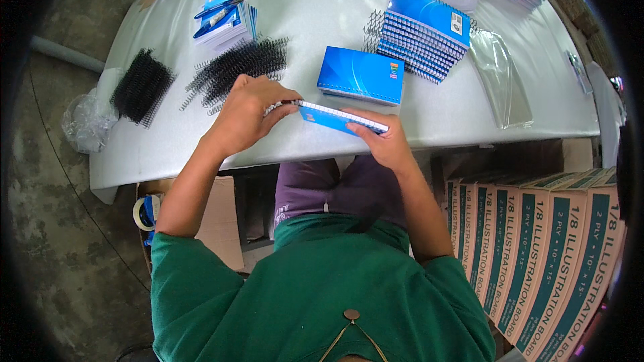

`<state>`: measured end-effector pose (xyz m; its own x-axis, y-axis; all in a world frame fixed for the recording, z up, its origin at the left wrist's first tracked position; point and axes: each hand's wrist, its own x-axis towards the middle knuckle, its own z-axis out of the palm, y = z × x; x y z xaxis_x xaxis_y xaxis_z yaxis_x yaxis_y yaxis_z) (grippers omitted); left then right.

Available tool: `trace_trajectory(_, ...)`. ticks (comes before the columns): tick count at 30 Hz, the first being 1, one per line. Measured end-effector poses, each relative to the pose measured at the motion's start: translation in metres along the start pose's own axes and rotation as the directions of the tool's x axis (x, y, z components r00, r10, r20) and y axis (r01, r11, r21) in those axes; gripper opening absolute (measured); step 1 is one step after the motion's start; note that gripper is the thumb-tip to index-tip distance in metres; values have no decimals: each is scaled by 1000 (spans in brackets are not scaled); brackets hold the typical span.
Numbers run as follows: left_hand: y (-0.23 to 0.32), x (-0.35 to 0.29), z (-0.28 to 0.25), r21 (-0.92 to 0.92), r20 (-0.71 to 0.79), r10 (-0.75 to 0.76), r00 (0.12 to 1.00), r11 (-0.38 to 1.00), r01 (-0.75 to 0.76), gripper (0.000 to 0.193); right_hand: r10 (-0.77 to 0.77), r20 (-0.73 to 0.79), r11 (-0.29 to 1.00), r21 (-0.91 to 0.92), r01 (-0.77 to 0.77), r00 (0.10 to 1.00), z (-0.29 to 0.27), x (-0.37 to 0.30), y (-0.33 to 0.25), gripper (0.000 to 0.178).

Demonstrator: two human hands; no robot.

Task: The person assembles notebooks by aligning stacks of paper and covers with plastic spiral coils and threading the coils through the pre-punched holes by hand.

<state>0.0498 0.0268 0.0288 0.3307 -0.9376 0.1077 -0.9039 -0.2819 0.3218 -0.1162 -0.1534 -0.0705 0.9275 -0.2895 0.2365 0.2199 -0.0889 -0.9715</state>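
My right hand (386,144) grips a small blue notebook (325,119) by its right end, the punched edge turned up and the thumb on the cover. At the notebook's left end, my left hand (245,110) pinches a black spiral binding coil (290,102). Part of that coil is hidden by the fingers, and how far it runs into the holes I cannot tell. Just past my left hand lies a loose heap of black coils (248,64). Beyond the held notebook sits a stack of blue notebooks (359,74) with punched holes along the near edge.
Spiral-bound notebooks (426,27) rise in a tall stack at the back right, beside clear plastic sleeves (500,77). Pens (218,17) rest on a blue-and-white pile at the back left. More black coils (141,87) lie far left. Cardboard boxes (537,248) stand below the table's right side.
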Motion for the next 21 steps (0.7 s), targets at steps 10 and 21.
trace_trajectory(10,15,-5,9,344,-102,154,983,932,-111,50,-188,1,961,-208,184,982,18,-12,-2,26)
trace_trajectory(21,-9,-25,75,417,-598,281,750,909,-8,97,-356,-58,906,-266,330,933,36,-20,8,26)
